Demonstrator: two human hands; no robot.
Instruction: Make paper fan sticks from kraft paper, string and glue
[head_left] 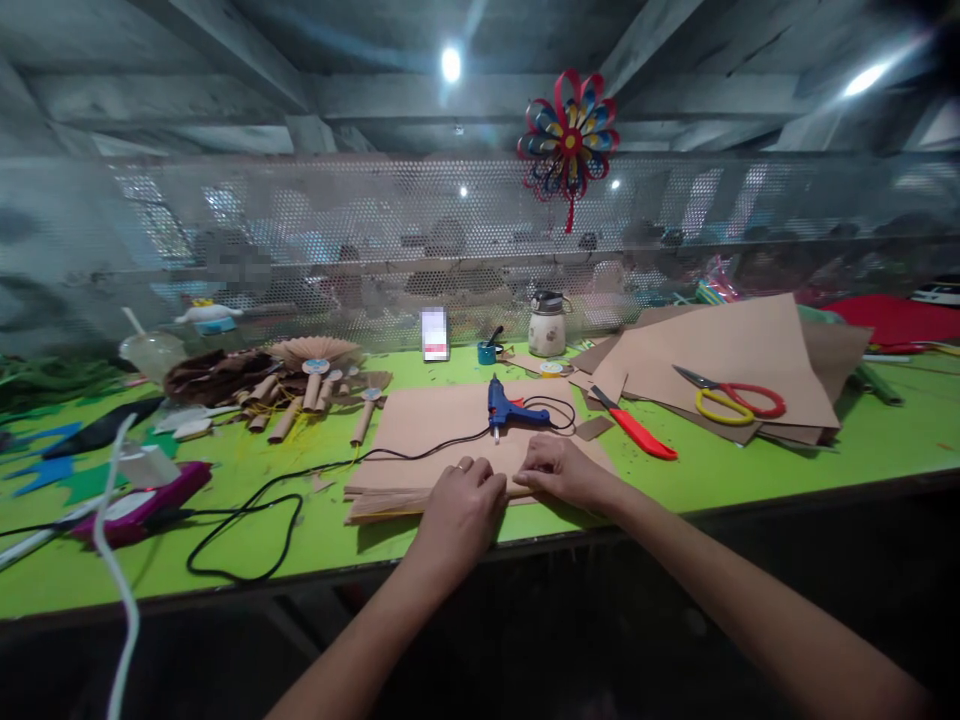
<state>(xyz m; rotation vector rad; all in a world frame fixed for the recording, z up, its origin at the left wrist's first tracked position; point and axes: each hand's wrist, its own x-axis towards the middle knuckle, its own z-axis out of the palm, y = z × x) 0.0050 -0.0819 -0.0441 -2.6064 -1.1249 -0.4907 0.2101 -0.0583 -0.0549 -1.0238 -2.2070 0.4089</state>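
Note:
A stack of brown kraft paper (420, 420) lies near the table's front edge, its layered edges showing at the left. My left hand (465, 500) is closed at the near edge of the stack, fingers curled down onto the paper, a ring on one finger. Close beside it, my right hand (559, 468) pinches the same near edge, thumb and fingers together. A narrow, rolled or folded bit of paper shows between the hands; the fingertips are partly hidden. Just beyond them, a blue hot glue gun (514, 408) rests on the paper.
Right of the stack lie a red-handled cutter (637, 425), scissors (731, 395) and brown sheets (727, 350). Paper fans with rolled handles (315, 385) and a purple power strip (150, 500) sit left. A black cord (292, 470) crosses the table. Behind are a phone (435, 335) and bottle (547, 325).

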